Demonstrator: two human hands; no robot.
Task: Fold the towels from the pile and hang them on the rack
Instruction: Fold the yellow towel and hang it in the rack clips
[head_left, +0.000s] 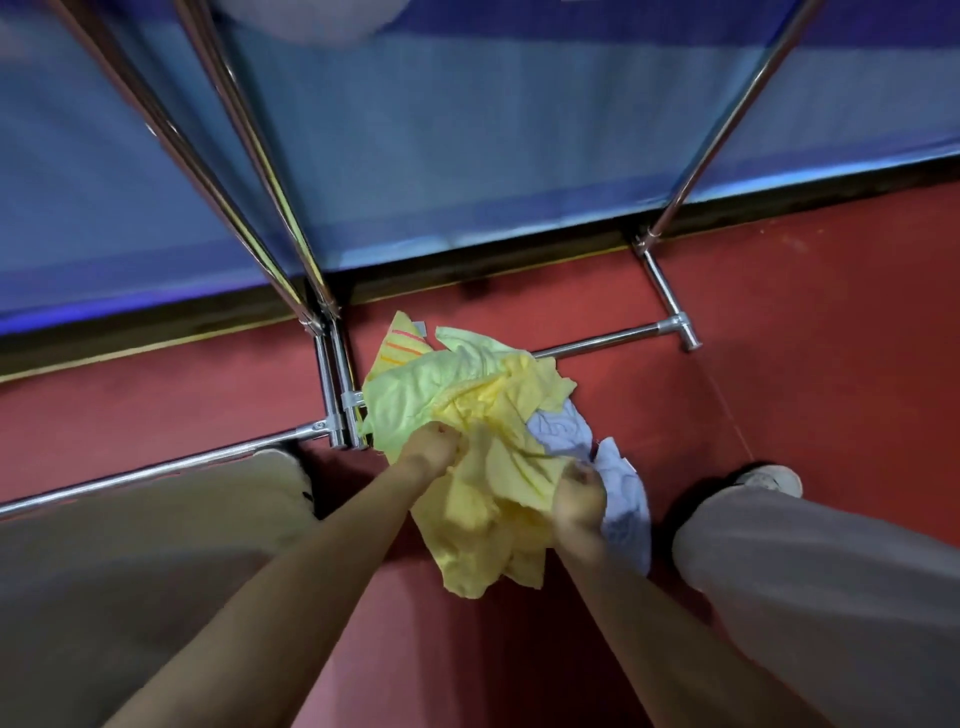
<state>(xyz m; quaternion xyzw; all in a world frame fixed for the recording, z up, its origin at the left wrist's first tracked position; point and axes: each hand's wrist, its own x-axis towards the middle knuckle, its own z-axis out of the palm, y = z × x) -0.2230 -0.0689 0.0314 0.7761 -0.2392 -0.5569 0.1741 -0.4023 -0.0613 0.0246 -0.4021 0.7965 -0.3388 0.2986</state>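
Pile of towels (467, 410) on the red floor (779, 322), lying against the base bars of the chrome rack (332, 395), between the person's two feet. Both hands down in the pile. Left hand (428, 449) clenched on the yellow towel (488, 499) near the pale green towel (400, 400). Right hand (579, 501) pinching the same yellow towel at its right edge, just beside the lavender towel (618, 499). Yellow towel bunched between the hands, its lower part toward the person.

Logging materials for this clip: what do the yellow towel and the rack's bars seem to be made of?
Yellow towel: soft matte cloth, probably cotton or microfibre; it crumples in loose folds.
Rack: metal tubing with a polished, chrome-like finish; its bars show bright mirror-like glints.
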